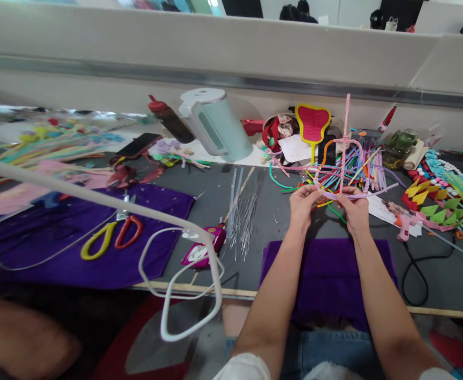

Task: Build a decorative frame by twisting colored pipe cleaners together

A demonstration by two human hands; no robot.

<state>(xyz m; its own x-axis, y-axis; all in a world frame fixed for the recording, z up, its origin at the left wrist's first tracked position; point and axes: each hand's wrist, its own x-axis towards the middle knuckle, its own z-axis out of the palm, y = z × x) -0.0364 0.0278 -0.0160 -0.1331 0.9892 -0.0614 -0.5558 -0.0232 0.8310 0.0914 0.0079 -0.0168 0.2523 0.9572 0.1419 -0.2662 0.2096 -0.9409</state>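
Between my two hands is a frame bent from fuzzy pipe cleaners (346, 119), with a pink upright stem, rounded pink and orange loops and a lilac strip across the bottom. My left hand (303, 205) pinches its lower left corner with thumb and fingers. At the foot of the stem, my right hand (354, 210) grips the lilac strip, whose free end sticks out to the right. Directly behind lies a heap of coloured pipe cleaners (376, 166). A folded purple cloth (334, 264) hangs over the table edge beneath my forearms.
Left of my hands lie thin metal wires (245, 221), glue sticks and scissors (99, 241) on purple cloth. A kettle (219, 124) stands behind. A white lamp arm (97, 195) crosses the left foreground. Right is a pink glue gun (404, 227); another person's arm (21, 327) shows lower left.
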